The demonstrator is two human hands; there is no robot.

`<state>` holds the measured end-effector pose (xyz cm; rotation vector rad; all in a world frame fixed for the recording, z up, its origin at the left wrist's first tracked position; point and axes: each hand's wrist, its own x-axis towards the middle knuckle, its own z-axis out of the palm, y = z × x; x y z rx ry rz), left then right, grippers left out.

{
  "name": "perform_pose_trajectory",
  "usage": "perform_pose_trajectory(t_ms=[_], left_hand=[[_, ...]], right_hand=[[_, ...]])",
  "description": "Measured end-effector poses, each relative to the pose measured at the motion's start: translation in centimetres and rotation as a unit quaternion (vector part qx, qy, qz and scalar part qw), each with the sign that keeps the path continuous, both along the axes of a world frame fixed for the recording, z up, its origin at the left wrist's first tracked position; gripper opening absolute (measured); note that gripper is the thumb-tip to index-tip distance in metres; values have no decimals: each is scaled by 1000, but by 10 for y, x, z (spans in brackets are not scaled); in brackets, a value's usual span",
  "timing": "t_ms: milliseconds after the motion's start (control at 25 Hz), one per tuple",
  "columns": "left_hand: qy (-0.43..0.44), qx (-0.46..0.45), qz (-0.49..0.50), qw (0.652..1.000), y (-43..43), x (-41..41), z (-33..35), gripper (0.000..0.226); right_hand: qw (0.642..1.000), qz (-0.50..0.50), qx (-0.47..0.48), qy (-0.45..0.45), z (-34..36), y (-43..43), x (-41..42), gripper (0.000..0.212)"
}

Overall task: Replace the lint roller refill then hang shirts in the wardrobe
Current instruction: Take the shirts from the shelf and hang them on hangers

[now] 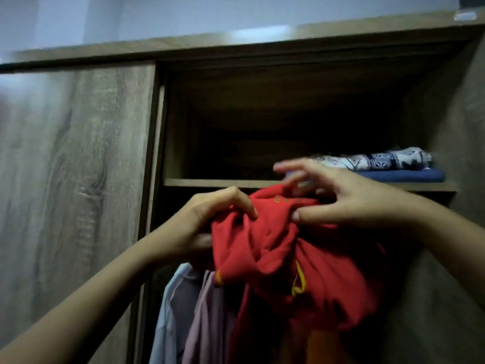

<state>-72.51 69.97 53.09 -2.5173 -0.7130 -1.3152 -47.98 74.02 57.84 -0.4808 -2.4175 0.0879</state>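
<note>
Red shirt (283, 248), yellow trim | below it: pale blue shirt (170, 306), mauve shirt (207, 316) | above it: navy-and-white patterned cloth (380, 158) on plain navy cloth (404, 175) | grey-brown woodgrain wardrobe (78, 166)

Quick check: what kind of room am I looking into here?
Likely a bedroom, at an open wooden wardrobe: hanging garments below, folded fabrics on its shelf, both hands working a red shirt.

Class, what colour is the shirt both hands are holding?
Red with yellow trim, seen in the head view.

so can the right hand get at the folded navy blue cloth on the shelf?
Probably yes: the right hand hovers, fingers spread, just before the folded navy blue cloth; only the patterned white bundle lies on top.
</note>
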Motion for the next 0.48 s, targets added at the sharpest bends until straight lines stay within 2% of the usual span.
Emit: perform_pose_trajectory(t_ms=[80,160,200,280,320,400,440,480], left_hand=[[-8,-62,-52,997,4,12,-37,19],[-55,-150,-83,984,8,36,-70,23],[-116,-235,-85,961,15,48,-83,27],[-147,-376,-98,910,10,50,-117,37],[-158,-395,-95,900,13,54,-134,41],[-149,-309,-25,939,23,75,-164,34],[-114,-239,-5,964,15,77,-180,27],[-83,-208,-8,974,12,79,-192,25]], right_hand=[[994,-24,-58,-94,-27,-5,7,32],[989,-54,-72,-116,-62,-2,15,17],[987,-61,-100,-111,-82,1,21,13],[980,-56,-166,-95,-122,5,34,15],[976,-54,-189,-97,-142,4,41,16],[971,-55,-210,-100,-176,-2,56,10],[970,-63,-213,-101,-187,-7,63,14],[969,-67,-213,-103,-194,-11,70,18]])
